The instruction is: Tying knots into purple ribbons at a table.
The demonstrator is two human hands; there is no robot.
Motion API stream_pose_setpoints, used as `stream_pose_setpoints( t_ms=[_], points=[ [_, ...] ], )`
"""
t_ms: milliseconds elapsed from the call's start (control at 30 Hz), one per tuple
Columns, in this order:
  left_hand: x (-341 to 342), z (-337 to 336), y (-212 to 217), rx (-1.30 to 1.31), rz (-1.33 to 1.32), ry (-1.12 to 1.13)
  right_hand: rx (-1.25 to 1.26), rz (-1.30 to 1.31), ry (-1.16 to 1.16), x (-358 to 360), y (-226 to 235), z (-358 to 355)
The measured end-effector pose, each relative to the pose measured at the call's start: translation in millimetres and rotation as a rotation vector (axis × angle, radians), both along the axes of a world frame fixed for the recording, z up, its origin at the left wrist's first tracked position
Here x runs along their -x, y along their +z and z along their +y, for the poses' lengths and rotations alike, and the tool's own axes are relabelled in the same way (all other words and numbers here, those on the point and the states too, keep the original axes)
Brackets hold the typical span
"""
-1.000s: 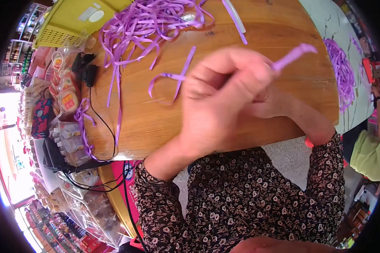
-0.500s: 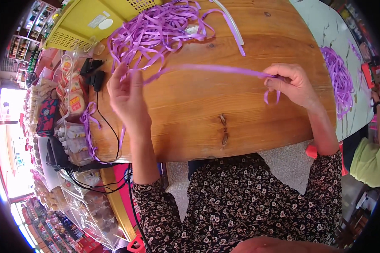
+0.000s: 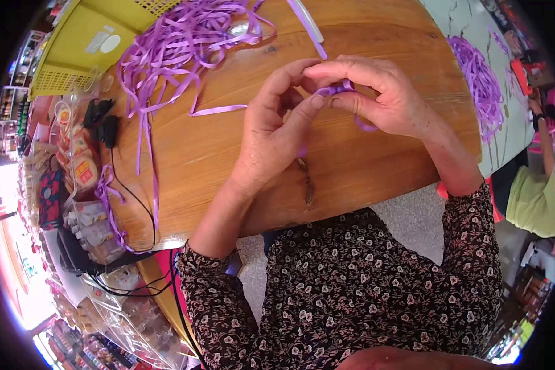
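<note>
Over the middle of the wooden table, my left hand and my right hand meet, both closed on a narrow purple ribbon. Thumbs and fingers pinch it where the hands come together. A small loop of it hangs below my right fingers, and a short bit shows under my left thumb. Another length runs left from behind my left hand toward a large tangled heap of purple ribbon at the far left. Fingers partly hide how the ribbon is folded or knotted.
A yellow-green plastic basket stands behind the heap. Black plugs and a cable lie at the table's left side, near packaged goods. A second ribbon bundle rests on the marble-patterned surface at right. Another person's yellow-green garment shows beyond.
My hands were wide apart with the ribbon stretched between them. Now they have come together, my left hand moving right, and both pinch the ribbon. The view has shifted slightly.
</note>
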State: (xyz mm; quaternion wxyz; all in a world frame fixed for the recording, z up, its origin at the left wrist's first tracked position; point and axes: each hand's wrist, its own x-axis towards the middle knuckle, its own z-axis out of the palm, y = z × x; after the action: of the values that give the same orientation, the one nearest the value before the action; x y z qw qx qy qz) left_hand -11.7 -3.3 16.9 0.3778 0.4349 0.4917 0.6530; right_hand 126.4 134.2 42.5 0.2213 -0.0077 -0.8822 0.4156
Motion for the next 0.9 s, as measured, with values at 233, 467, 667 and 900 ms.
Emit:
stream_pose_setpoints(
  t_ms=[233,467,667,900],
  points=[
    [6.0,-9.5,-8.0,0.095,0.248,0.176,0.269,-0.090,-0.090,-8.4,1.2,6.0],
    [5.1,-3.1,7.3,0.006,1.072,0.457,0.322,-0.101,-0.051,-6.6,1.5,1.0],
    [-7.4,-1.5,6.8,-0.181,0.819,0.269,0.540,-0.136,0.037,-5.0,-3.8,-3.6],
    [4.5,-6.4,-4.8,-0.069,0.499,0.307,0.475,-0.301,0.047,-6.1,-3.0,-3.8]
  ],
)
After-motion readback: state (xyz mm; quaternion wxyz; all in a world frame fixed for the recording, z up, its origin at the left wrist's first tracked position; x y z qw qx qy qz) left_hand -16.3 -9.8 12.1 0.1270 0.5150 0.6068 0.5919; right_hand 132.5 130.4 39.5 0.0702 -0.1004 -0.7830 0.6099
